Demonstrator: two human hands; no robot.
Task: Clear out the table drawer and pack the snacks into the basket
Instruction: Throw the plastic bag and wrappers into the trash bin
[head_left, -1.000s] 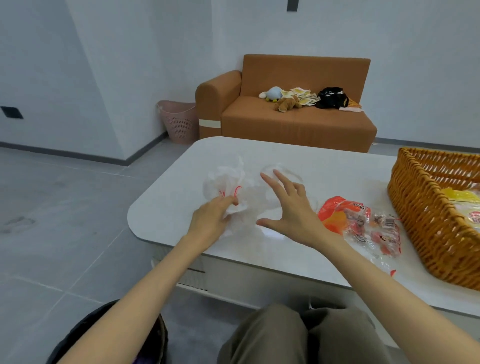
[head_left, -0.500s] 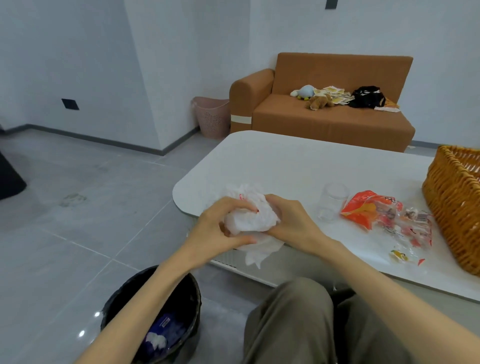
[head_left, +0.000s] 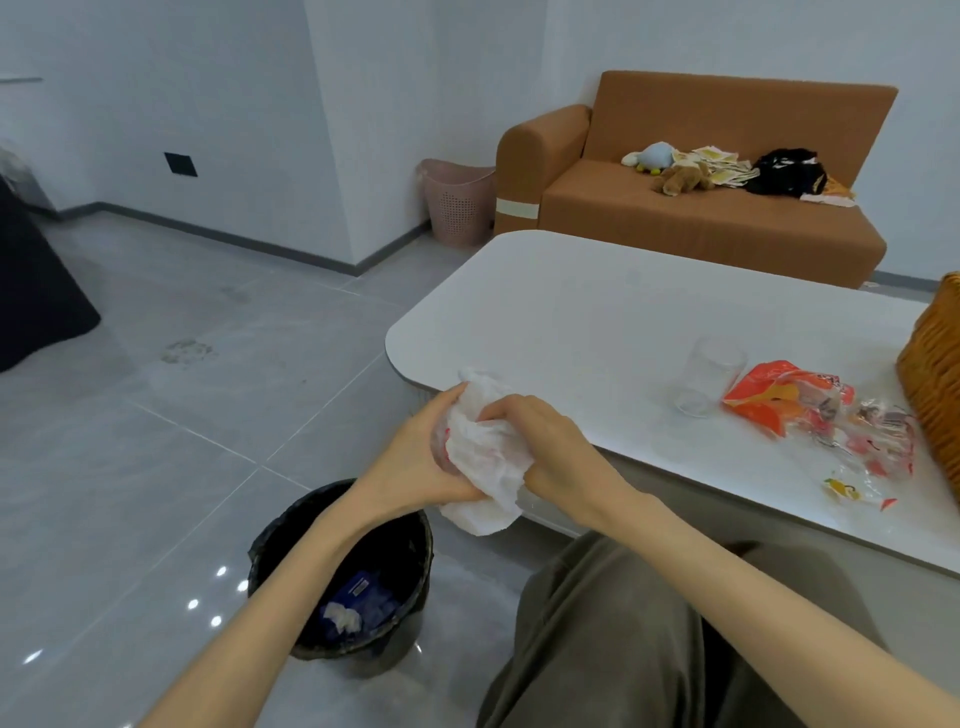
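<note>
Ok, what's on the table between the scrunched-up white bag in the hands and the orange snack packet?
A clear plastic cup stands there on the white table; the head view shows it.

Open room on the white rounded surface (head_left: 571, 312) lies behind and left of the clear plastic cup (head_left: 709, 376). Right of the cup, a crumpled orange snack bag (head_left: 769, 400) and a woven wicker basket (head_left: 935, 384) block the way.

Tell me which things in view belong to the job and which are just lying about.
Job: crumpled white bag in left hand and right hand; snack packets; wicker basket; black bin.
Lying about: clear cup; sofa; soft toys; pink hamper.
</note>
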